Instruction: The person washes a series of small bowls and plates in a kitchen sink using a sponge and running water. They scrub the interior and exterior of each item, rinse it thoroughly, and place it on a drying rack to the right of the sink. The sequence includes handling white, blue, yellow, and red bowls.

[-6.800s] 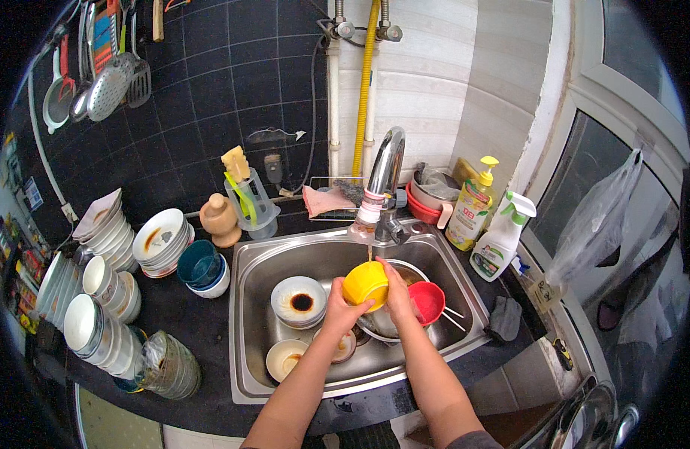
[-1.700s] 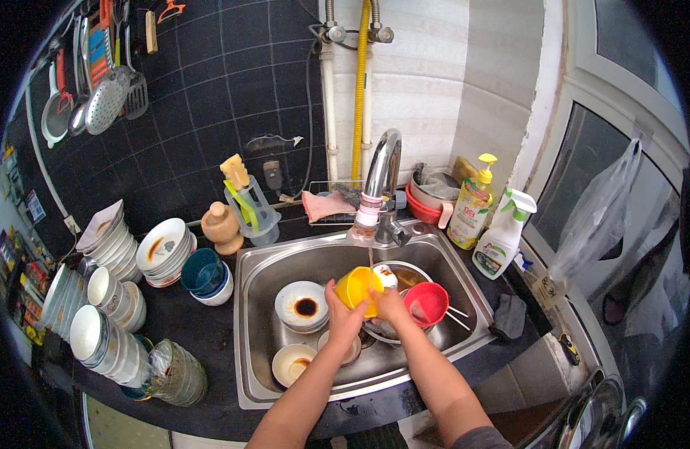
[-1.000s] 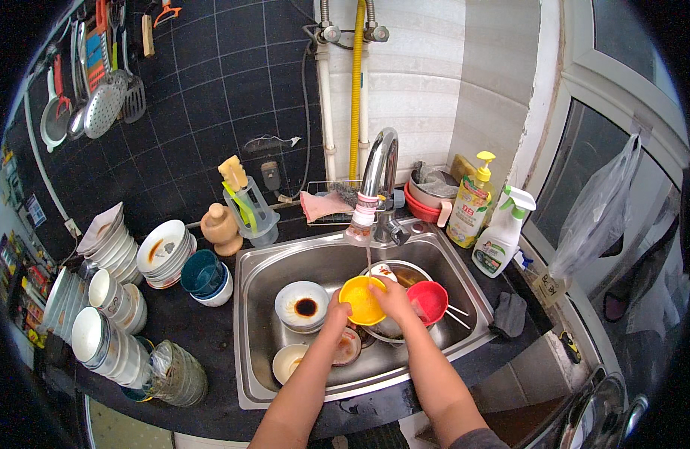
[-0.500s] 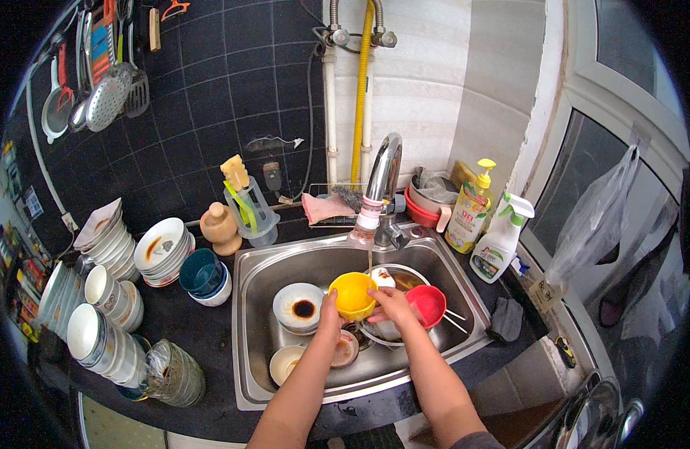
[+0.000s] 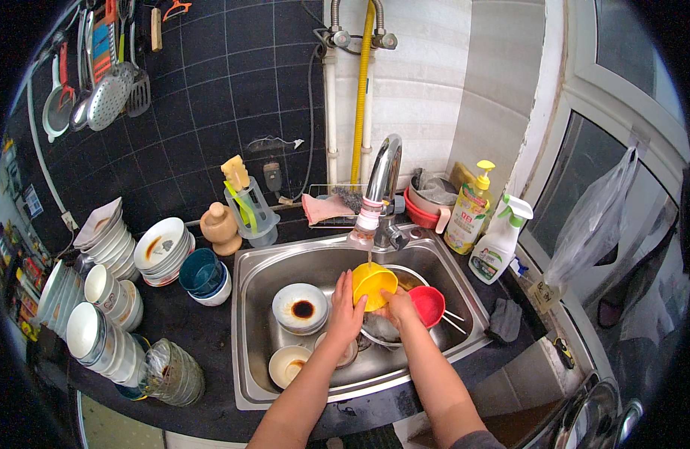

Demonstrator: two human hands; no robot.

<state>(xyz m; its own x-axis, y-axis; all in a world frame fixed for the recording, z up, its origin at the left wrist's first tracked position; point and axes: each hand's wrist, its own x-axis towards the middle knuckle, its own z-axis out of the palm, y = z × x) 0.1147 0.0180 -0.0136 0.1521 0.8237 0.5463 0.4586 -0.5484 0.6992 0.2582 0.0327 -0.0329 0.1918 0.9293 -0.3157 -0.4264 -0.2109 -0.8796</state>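
Observation:
A yellow bowl [image 5: 374,287] is tilted beneath the tap [image 5: 383,170], with a thin stream of water reaching it. My left hand [image 5: 346,310] presses its long, stretched fingers along the bowl's left side. At the lower right of the bowl, my right hand [image 5: 399,308] grips it; some of these fingers are hidden. Just beyond my right hand, a red bowl [image 5: 427,306] rests in a metal basin [image 5: 385,338] inside the sink. White bowls with dark brown residue [image 5: 300,307] sit stacked to the left, and a cream bowl [image 5: 286,366] lies nearer me.
The steel sink [image 5: 247,314] is set in a black counter. Stacked plates [image 5: 165,251], white bowls [image 5: 109,348] and dark blue bowls [image 5: 202,273] crowd the left. A soap pump bottle [image 5: 468,209], a spray bottle [image 5: 494,243] and a grey cloth [image 5: 505,319] stand or lie at right.
The yellow bowl has moved slightly right and up, and is tilted more under the water. My left hand has shifted right and up with it, its fingers now straighter.

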